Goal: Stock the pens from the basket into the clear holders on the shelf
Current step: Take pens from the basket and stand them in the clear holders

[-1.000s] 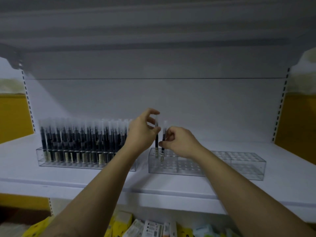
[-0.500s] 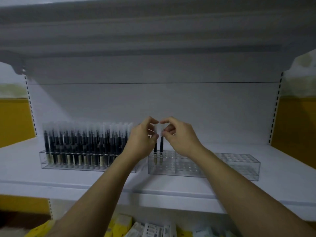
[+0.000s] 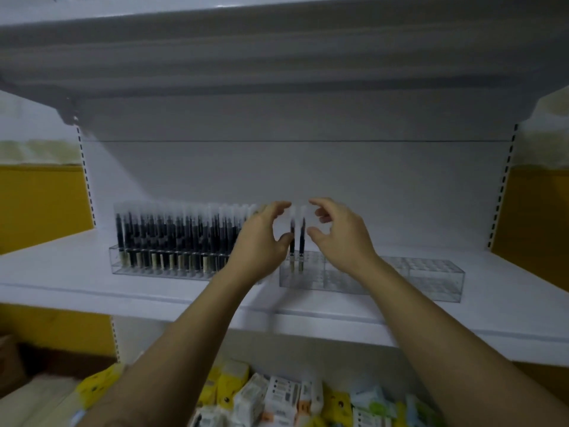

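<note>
Two dark pens (image 3: 297, 238) with frosted caps stand upright at the left end of a clear holder (image 3: 431, 280) on the white shelf (image 3: 61, 282). My left hand (image 3: 264, 238) is just left of them, fingers loosely spread, holding nothing. My right hand (image 3: 338, 232) hovers just right of them, fingers apart, also free of the pens. To the left, a second clear holder (image 3: 160, 271) is filled with several dark pens. The basket is out of view.
The shelf above (image 3: 277, 57) overhangs the work area. Slotted uprights (image 3: 84, 174) flank the back panel. Below the shelf lie several yellow and white packaged goods (image 3: 277, 396). Most of the right holder's holes stand unfilled.
Both hands pushed the two pens down into the right holder, then released them and drew slightly apart. The view shifted a little lower.
</note>
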A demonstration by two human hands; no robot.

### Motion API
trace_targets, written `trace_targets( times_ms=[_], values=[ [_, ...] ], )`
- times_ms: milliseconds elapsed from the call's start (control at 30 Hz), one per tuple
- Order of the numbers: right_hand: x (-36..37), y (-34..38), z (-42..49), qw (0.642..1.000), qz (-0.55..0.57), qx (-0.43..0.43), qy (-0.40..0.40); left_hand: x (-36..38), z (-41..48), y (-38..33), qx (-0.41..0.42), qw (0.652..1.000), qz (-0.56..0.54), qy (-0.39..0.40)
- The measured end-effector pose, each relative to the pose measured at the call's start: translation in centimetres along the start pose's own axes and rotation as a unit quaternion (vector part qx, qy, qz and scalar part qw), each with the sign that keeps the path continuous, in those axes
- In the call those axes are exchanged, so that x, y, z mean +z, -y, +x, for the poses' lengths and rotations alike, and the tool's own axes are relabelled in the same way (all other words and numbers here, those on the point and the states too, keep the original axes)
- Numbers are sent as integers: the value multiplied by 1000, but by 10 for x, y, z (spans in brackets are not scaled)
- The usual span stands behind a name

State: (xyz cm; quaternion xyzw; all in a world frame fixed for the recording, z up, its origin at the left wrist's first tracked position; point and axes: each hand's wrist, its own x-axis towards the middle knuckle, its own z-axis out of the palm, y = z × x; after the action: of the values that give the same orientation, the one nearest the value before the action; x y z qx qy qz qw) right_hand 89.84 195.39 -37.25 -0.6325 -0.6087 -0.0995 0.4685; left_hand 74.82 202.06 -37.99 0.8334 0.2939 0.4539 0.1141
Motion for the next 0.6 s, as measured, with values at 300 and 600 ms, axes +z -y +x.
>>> trace_targets(
  times_ms=[300,600],
  values=[
    [-3,18,-96,997,59,-22,44,-13,-100,-9,34,998,50,-11],
    [35,-8,-217,990,87,11,107,13,-221,9,-17,995,83,49]
  ],
)
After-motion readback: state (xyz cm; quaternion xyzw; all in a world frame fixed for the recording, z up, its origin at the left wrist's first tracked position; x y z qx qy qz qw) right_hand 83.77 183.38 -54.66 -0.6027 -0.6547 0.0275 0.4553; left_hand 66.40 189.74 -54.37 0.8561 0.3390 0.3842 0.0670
